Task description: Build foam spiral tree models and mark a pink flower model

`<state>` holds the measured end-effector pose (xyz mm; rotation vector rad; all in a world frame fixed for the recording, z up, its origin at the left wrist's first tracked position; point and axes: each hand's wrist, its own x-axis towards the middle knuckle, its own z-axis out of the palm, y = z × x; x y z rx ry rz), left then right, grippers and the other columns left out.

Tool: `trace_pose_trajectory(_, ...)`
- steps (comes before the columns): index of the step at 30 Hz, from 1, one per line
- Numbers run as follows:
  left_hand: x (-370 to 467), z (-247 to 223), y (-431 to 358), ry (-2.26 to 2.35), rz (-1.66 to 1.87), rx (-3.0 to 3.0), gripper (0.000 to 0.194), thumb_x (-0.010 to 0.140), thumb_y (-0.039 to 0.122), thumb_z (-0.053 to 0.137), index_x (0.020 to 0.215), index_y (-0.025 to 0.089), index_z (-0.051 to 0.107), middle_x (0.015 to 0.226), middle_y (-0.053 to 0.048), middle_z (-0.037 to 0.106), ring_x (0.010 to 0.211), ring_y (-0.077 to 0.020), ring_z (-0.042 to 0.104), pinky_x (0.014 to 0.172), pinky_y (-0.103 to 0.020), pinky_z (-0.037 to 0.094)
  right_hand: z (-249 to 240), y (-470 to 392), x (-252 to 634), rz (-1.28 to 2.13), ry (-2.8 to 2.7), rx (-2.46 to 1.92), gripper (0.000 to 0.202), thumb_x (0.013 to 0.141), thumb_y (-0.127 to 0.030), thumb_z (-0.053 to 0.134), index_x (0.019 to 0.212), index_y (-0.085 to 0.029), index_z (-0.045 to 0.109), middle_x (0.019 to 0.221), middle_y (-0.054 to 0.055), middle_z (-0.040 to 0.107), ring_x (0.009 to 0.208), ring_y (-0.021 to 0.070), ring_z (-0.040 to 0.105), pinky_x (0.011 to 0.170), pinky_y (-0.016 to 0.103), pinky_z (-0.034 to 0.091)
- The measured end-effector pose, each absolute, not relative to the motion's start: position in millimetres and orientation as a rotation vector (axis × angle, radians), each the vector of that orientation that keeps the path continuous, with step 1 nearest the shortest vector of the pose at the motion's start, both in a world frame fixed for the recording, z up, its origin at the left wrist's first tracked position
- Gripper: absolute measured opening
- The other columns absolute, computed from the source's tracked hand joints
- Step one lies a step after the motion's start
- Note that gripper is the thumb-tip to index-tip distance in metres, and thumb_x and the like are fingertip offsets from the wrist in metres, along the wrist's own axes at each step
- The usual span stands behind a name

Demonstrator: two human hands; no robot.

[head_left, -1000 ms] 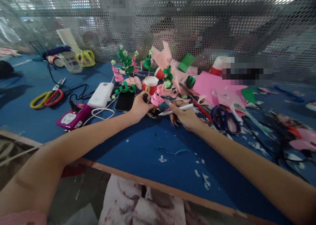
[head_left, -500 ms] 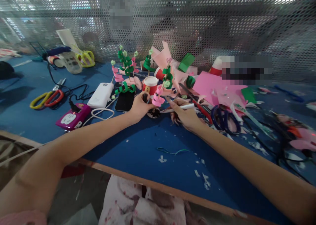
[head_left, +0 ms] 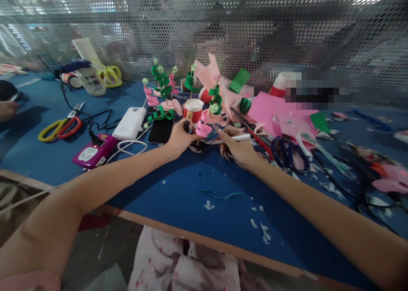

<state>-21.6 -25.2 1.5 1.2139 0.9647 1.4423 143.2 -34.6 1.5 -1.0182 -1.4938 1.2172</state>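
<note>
My left hand [head_left: 182, 135] is closed, a small dark object [head_left: 186, 125] showing between thumb and fingers; its kind is unclear. Just beside its fingertips lies a round white disc [head_left: 197, 146] with black marks. Above the disc stands a stick with a pink paper curl [head_left: 203, 128], a green curl [head_left: 216, 98] and small paper flowers. In my right hand [head_left: 237, 148] is a white marker [head_left: 241, 137], its tip pointing left toward the disc. Behind my left hand stands a red and white paper cup [head_left: 194, 109].
More curled-paper plants [head_left: 164, 84] stand behind. Left are a phone [head_left: 161, 131], white power bank [head_left: 130, 123], purple socket [head_left: 94, 150] and scissors [head_left: 62, 127]. Pink paper [head_left: 276, 112] and blue-handled scissors [head_left: 290, 155] lie right. Another person's hand [head_left: 9, 110] shows at far left.
At the far left edge another person's hand has come into view. My own hands, the marker and the disc stay almost where they were.
</note>
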Motion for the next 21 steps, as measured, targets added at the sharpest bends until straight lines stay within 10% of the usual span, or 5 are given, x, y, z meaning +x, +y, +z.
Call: trace_pose_trajectory(21,-20.4,4.5,-27.3,0.988,1.449,1.203,0.050,0.038,0.012,0.079,0.057,0.018,0.034,0.055,0.008,0.044,0.053,-0.0045,0.041,0.048,-0.020,0.035,2.5,-32.8,142.4,1.247,-1.429,-1.029,0.041,0.067,-0.053,0.065,0.054,-0.020,0.045,0.030,-0.006,0.046,0.021,0.0075,0.038,0.021,0.019,0.025)
